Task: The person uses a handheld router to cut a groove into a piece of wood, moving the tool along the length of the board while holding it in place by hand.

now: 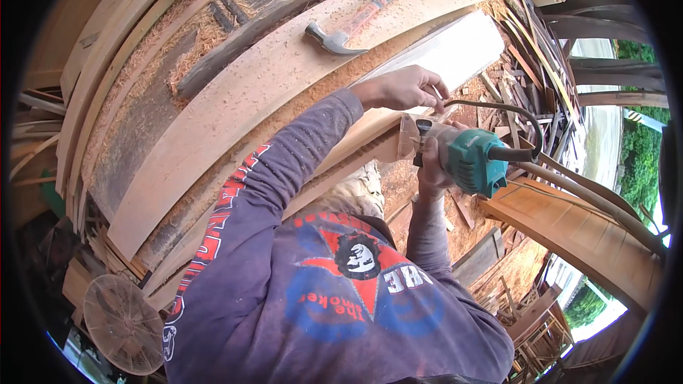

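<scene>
My right hand [431,165] is wrapped round a teal trim router [478,162], which lies sideways with its clear base toward the boards. From the tool's rear end a dark power cord [498,106] loops up and back toward my left hand [404,89]. The left fingers are pinched at the cord's near stretch, just above the router's base; the exact contact is partly hidden. Beneath both hands runs the edge of a long wooden board [363,131]. A claw hammer [363,16] with a worn reddish handle rests on a wide curved plank [235,110] beyond my left arm.
Wood shavings [167,110] cover the bench. More curved boards [107,78] lie at the far left. Offcuts [526,64] are heaped at the right, beside a panelled wooden piece [569,224]. A round fan [123,323] stands at the lower left.
</scene>
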`<state>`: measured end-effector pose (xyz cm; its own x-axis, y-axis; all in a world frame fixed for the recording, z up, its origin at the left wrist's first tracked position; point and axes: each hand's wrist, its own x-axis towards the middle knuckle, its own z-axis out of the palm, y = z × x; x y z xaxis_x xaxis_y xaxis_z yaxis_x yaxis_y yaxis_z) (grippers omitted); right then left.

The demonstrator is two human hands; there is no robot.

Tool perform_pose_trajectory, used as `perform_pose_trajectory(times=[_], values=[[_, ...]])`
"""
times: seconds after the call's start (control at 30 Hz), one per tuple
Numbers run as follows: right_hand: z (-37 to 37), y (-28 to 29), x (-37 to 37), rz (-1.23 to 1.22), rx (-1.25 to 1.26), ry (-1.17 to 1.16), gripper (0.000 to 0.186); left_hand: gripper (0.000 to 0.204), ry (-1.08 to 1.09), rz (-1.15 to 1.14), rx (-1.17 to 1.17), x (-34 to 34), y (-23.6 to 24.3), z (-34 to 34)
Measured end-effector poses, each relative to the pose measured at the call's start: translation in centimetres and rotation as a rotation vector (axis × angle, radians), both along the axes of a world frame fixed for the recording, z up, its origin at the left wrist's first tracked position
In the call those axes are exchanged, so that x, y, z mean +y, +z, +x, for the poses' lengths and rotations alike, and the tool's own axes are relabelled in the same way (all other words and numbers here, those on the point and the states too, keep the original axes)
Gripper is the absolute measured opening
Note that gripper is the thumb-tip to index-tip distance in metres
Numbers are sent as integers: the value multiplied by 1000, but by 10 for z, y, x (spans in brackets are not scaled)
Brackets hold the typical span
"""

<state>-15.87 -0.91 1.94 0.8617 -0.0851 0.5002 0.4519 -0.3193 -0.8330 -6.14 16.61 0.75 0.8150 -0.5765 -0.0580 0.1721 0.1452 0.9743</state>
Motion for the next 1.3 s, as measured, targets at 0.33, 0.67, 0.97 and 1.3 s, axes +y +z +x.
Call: perform_pose_trajectory(times=[0.33,0.67,0.97,1.3], values=[[21,18,30,65,-27,108,28,40,606,212,-220,20,33,-71],[6,-26,2,431,323,331,61,80,428,203,-637,-28,114,-68],[41,-6,-53,249,517,518,87,78,139,230,-580,-9,129,-53],[55,-5,-21,263,276,578,81,100,256,298,-583,-9,109,-68]])
